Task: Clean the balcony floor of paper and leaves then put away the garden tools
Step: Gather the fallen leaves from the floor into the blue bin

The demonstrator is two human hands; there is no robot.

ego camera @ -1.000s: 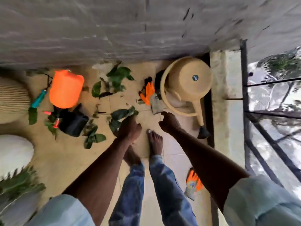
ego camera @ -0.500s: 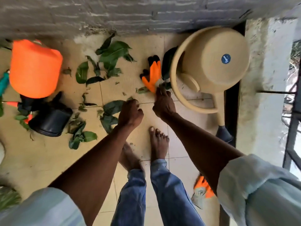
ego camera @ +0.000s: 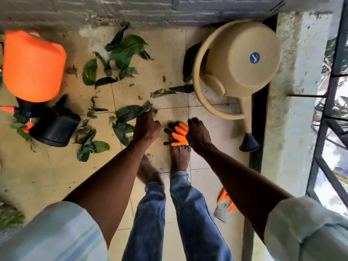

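Leaves (ego camera: 130,113) lie right at the knuckles of the left hand (ego camera: 146,128), whose fingers are curled under; the view from above hides the fingertips, so whether they already pinch a leaf or are merely clenched cannot be told. The nearest leaf sits touching the hand's far-left side, its long axis running left to right along the tile joint, so the left hand is plainly the nearer one for gathering it. The right hand (ego camera: 196,134) grips an orange glove (ego camera: 178,135) by its cuff side, fingers curled round it, the glove's dark-tipped fingers pointing left into the gap between the two hands, just above the toes of the right foot (ego camera: 179,157).

Outward from the hands, more leaves scatter across the floor (ego camera: 47,176): a cluster near the wall (ego camera: 124,51), a torn strip (ego camera: 163,92) toward the watering can (ego camera: 235,68), and a small heap (ego camera: 90,146) beside a tipped black pot (ego camera: 54,127). An orange sprayer (ego camera: 33,65) lies at the far left. The can rests on its side by the ledge, spout toward the person. A second glove (ego camera: 226,202) lies on the floor behind the right forearm.

Judging by this, the clean-up is early: most leaves remain on the floor and the tools are not yet stowed. The likely coming move is a leftward sweep by the left hand.
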